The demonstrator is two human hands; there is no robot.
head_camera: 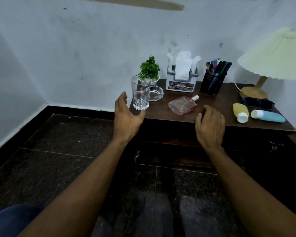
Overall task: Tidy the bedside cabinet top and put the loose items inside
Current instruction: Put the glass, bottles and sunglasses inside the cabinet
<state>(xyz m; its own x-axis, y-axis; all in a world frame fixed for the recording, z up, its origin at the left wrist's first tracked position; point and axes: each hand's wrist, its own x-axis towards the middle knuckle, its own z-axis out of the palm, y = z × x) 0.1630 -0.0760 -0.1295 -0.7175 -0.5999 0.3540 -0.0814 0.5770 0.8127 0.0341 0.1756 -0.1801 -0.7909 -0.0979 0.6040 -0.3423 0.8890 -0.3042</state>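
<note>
Noted: left hand (126, 115) spread beside tumbler (140, 93) at cabinet's (220, 103) nine o'clock edge; right hand (210, 124) spread, empty. A nudge could topple it.

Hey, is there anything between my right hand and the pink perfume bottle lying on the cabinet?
Nothing visible does. The right hand is at the front edge of the cabinet top, just right of the perfume bottle, with only bare wood between them.

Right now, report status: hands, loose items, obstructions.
Left hand open beside glass. Right hand open, near perfume bottle. Yellow tube, blue tube loose on cabinet top. Nothing blocking.
</note>
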